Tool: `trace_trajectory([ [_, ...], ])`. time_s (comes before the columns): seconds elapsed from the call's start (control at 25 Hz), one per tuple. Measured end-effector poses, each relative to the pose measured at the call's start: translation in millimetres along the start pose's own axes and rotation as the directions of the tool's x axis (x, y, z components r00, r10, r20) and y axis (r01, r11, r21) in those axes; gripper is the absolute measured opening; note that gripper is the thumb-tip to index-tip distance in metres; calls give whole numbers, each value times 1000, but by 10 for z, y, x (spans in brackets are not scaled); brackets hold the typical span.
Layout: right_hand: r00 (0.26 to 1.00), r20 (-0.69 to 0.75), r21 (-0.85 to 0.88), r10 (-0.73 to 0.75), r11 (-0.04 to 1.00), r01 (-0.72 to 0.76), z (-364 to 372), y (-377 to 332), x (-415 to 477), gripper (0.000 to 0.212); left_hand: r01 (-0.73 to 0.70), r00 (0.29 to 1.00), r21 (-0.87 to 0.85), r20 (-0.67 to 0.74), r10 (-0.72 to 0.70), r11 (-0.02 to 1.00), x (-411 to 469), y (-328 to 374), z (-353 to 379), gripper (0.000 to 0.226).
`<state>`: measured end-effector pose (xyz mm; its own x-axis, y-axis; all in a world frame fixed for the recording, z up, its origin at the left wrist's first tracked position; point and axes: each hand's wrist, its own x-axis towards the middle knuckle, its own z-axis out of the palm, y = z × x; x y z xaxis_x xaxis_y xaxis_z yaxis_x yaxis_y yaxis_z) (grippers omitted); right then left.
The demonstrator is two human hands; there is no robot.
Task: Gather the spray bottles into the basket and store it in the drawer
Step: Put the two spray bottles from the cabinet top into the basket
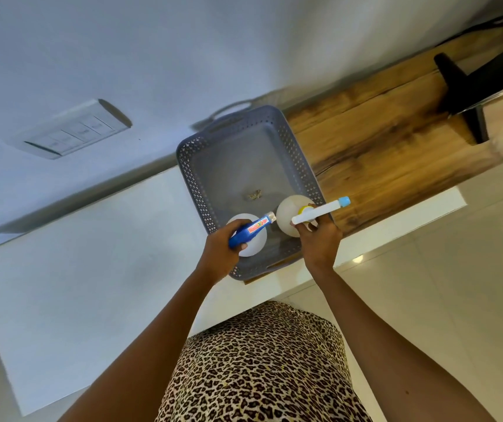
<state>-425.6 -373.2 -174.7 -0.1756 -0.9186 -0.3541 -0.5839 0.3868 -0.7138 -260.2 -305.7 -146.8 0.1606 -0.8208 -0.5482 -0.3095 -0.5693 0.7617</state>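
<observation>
A grey perforated basket [195,184] stands on the counter, straddling the white and wooden parts. My left hand [221,246] grips the blue sprayer head of a white spray bottle [253,239], held over the basket's near left corner. My right hand [320,236] grips the white sprayer head, with its light-blue nozzle tip, of a second white spray bottle [286,213], held over the basket's near right corner. Whether either bottle rests on the basket floor I cannot tell. A small brownish scrap [253,194] lies on the basket floor.
The white counter [92,269] runs to the left, the wooden top [396,141] to the right. A black stand [469,95] sits on the wood at far right. A wall switch plate [70,129] is on the wall behind. Tiled floor lies at the right.
</observation>
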Motion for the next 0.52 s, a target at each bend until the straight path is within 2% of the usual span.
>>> trace_trajectory([
  [0.28,999,51,-3,17,1000,-17,-20,11,7,48,-18,1000,45,15,17,999,-10,11,95,48],
  [0.52,994,102,11,42,999,-43,-86,-4,-47,59,-18,998,85,-56,23,996,-119,36,142,56],
])
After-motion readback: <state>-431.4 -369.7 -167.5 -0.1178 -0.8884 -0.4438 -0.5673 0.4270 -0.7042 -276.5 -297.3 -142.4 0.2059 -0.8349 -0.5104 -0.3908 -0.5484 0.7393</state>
